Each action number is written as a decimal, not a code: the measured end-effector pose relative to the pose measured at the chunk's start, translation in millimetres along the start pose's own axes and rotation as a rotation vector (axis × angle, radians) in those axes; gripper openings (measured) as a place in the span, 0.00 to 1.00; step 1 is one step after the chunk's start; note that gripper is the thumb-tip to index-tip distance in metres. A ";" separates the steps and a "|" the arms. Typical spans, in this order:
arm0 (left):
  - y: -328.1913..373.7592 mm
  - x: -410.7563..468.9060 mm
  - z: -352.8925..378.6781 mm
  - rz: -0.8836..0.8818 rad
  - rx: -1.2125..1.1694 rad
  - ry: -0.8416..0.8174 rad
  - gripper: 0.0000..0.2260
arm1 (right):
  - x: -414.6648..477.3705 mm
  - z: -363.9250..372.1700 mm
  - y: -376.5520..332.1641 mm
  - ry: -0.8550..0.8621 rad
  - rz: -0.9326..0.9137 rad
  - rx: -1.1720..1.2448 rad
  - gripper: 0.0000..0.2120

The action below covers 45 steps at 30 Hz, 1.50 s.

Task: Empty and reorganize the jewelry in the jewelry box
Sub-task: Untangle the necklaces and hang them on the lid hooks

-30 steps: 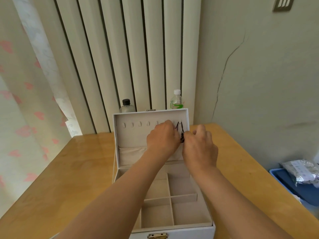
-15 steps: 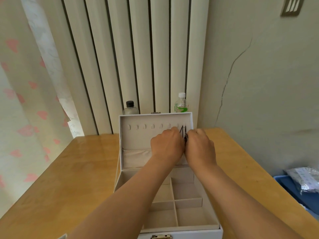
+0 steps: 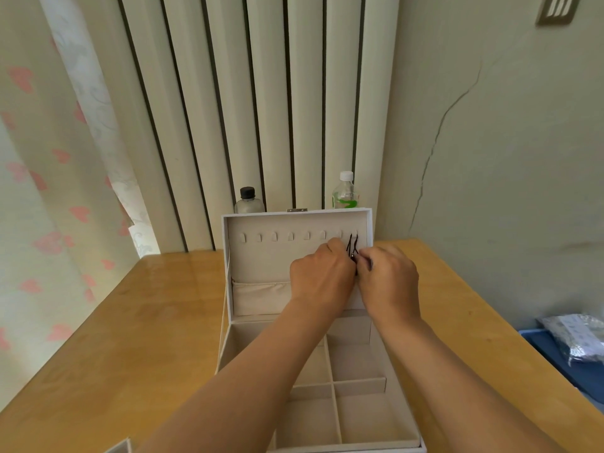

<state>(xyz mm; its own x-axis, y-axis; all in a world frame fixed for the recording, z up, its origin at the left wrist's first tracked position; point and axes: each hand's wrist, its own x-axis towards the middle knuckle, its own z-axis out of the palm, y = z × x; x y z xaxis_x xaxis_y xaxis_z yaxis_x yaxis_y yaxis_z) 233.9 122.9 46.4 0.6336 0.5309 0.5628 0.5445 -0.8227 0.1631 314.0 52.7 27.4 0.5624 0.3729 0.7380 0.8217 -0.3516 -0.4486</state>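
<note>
Pinching a thin black cord necklace [image 3: 354,242] between curled fingers of left hand [image 3: 322,276] and right hand [image 3: 389,281], hung against the upright lid of a white compartmented jewelry box [image 3: 261,256] on a yellow wooden table [image 3: 147,322].

You're in a home: a heart-print curtain [image 3: 39,207] hangs left of your fingers [image 3: 364,256], a tall radiator [image 3: 261,109] stands beyond them, and a cracked wall [image 3: 474,142] is to their right.

Both bare forearms reach forward and converge. The left hand [image 3: 322,273] and right hand [image 3: 389,279] sit backs up, just beside each other, fingers curled, pinching a dark cord [image 3: 351,244] between them.
</note>
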 end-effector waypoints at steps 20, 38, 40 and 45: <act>-6.8 5.3 -9.2 0.056 0.137 -0.132 0.08 | 3.7 -10.6 -14.9 -0.239 -0.261 -0.359 0.20; -9.8 2.6 -10.4 0.132 0.229 -0.117 0.08 | 6.3 -19.9 -7.6 -0.399 -0.327 -0.437 0.10; -10.5 3.0 -8.9 0.120 0.205 -0.104 0.08 | 7.8 -18.0 -5.2 -0.352 -0.347 -0.410 0.15; -13.7 4.0 -7.1 0.057 0.071 -0.024 0.09 | 6.4 -17.6 1.8 -0.208 -0.317 -0.216 0.12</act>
<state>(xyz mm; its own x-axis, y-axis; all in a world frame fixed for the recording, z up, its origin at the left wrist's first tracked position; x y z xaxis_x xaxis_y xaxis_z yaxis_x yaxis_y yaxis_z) 225.1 134.9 52.1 0.6768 0.4892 0.5501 0.5444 -0.8356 0.0732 317.5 39.3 40.2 0.3103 0.6483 0.6953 0.9310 -0.3550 -0.0844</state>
